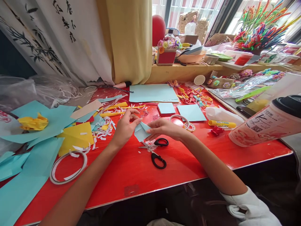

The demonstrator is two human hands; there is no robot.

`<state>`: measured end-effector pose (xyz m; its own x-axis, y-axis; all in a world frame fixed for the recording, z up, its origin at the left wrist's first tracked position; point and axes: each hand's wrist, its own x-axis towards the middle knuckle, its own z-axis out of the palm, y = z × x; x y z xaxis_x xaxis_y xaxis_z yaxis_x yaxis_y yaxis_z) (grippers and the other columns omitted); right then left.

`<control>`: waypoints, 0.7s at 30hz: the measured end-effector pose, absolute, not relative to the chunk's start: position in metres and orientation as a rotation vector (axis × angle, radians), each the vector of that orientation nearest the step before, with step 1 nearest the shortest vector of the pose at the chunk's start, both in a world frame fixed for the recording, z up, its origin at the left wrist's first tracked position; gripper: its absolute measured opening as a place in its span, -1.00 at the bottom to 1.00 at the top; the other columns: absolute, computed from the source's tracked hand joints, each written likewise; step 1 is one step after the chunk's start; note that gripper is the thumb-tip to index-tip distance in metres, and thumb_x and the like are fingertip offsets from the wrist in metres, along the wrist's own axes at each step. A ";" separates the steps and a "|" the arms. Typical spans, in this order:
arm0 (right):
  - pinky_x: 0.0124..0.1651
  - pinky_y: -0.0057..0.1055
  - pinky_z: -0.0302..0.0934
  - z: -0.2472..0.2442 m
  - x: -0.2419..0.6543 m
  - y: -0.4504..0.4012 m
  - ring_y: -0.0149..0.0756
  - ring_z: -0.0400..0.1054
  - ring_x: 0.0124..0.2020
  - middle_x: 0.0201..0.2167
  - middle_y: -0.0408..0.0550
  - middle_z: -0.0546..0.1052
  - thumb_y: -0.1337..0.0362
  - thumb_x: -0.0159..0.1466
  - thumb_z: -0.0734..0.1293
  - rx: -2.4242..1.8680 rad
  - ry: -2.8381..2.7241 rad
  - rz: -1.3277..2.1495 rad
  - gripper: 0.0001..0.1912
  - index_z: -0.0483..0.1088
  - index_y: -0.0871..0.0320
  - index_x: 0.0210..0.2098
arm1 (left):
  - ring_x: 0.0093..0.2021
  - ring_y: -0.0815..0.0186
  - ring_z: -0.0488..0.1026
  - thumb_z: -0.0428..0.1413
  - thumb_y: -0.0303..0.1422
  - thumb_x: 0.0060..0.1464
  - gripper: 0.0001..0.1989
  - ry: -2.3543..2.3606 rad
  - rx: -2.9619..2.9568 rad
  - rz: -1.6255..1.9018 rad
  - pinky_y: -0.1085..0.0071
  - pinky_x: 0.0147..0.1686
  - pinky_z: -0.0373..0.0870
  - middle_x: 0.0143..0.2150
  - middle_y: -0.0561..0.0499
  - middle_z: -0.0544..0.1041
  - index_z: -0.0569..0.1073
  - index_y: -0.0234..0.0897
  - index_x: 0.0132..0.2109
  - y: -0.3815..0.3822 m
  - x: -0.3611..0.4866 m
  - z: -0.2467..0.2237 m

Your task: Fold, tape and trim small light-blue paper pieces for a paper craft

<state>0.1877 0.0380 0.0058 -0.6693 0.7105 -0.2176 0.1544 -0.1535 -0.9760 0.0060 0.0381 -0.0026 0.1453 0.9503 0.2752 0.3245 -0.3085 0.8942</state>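
Note:
A small light blue piece of paper (140,133), folded on itself, is held up over the red table between both hands. My left hand (127,125) pinches its upper left edge between thumb and fingers. On the other side, my right hand (162,128) grips the paper's right edge, fingers partly behind it. Just below lie black-handled scissors (158,155) with blades apart, resting on the table near some paper bits. Beyond my hands sit a stack of small blue squares (166,108) and a larger blue square (191,112).
Left are paper scraps (104,127), a yellow sheet (78,136) and a tape roll (68,167). Right are another tape roll (180,121), a glue stick (222,124) and a large lidded cup (265,122). Large blue sheets (152,93) lie at the back. The table's front edge (145,194) is near me.

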 end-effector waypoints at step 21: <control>-0.25 -0.40 0.26 -0.003 0.182 0.043 -0.33 0.36 -0.27 -0.25 0.00 0.47 0.24 0.04 0.37 -1.078 -1.628 1.333 -0.50 0.28 0.20 -0.03 | -0.31 0.30 0.41 0.10 -0.21 -0.06 -0.70 1.181 1.518 1.089 0.41 -0.32 0.32 -0.34 0.02 0.46 0.35 -0.27 -0.19 0.044 0.005 -0.013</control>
<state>0.1818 0.0432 -0.0033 -0.3567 0.9332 0.0426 0.1421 0.0992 -0.9849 0.0050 0.0445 -0.0129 0.1562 0.9814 0.1113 0.1906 -0.1405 0.9716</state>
